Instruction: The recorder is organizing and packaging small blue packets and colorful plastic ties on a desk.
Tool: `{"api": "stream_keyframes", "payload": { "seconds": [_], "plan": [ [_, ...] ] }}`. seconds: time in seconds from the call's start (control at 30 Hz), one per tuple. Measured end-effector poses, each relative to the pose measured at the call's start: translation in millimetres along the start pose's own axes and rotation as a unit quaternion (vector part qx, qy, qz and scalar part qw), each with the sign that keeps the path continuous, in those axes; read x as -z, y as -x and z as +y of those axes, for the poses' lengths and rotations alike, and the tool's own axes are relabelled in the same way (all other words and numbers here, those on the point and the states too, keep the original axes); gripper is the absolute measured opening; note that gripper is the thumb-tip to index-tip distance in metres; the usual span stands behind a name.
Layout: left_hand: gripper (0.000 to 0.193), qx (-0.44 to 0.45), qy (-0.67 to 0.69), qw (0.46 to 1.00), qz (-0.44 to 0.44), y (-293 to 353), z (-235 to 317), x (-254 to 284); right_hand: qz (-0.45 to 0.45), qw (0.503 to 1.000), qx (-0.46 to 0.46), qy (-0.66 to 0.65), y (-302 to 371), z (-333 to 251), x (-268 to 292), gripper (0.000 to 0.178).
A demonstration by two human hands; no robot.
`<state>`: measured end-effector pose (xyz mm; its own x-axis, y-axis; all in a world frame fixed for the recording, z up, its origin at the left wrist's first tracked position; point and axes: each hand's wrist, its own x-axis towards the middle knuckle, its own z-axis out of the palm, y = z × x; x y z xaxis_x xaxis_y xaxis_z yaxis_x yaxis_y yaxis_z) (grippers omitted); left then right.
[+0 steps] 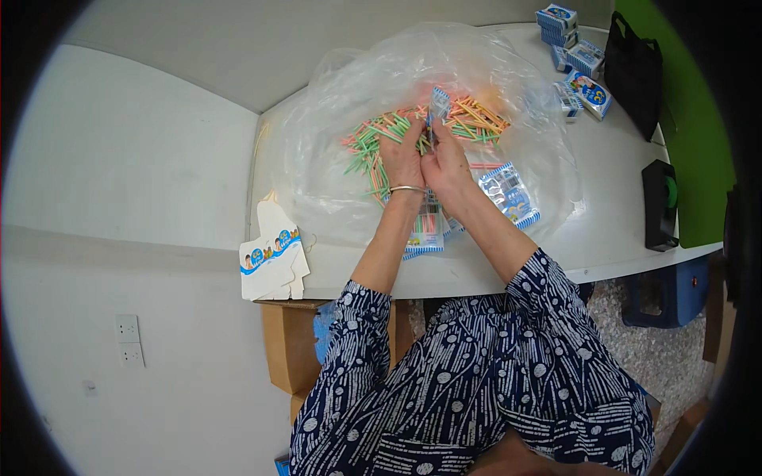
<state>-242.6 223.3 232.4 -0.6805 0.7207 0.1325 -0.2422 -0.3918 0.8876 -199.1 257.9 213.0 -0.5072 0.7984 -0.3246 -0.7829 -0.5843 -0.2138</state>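
Observation:
My left hand (pixel 402 161) and my right hand (pixel 449 164) meet over a loose pile of thin green, pink and orange sticks (pixel 479 119). A small blue-and-clear plastic packet (pixel 438 105) stands up between the hands, pinched by my right fingers. Several green and pink sticks show at my closed left fingers; part of that grip is hidden. Under and around the pile spreads a large clear plastic bag (pixel 317 170). Near my right wrist lies a flat blue-and-white printed packet (pixel 510 196). Another packet (pixel 426 230), with sticks showing inside, lies below my wrists.
Flattened white cartons (pixel 274 258) lie at the table's left edge. Small blue-and-white boxes (pixel 558 20) are stacked at the back right, beside a black bag (pixel 633 71). A black tape dispenser (pixel 660 206) stands at the right edge. Below are a cardboard box (pixel 290 349) and a blue stool (pixel 667 295).

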Motion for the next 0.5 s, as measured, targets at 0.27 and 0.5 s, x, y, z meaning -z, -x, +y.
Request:
{"api": "stream_keyframes", "payload": {
  "seconds": [0.27, 0.5],
  "plan": [
    [0.016, 0.016, -0.01, 1.0, 0.005, -15.1, -9.0, 2.9, -0.003, 1.0, 0.02, -0.004, -2.8, 4.8, -7.4, 0.018],
    [0.016, 0.062, 0.015, 0.998, -0.015, -23.1, -7.4, 5.1, -0.05, 0.997, 0.045, 0.028, -9.7, -4.0, -3.6, 0.015]
  ]
}}
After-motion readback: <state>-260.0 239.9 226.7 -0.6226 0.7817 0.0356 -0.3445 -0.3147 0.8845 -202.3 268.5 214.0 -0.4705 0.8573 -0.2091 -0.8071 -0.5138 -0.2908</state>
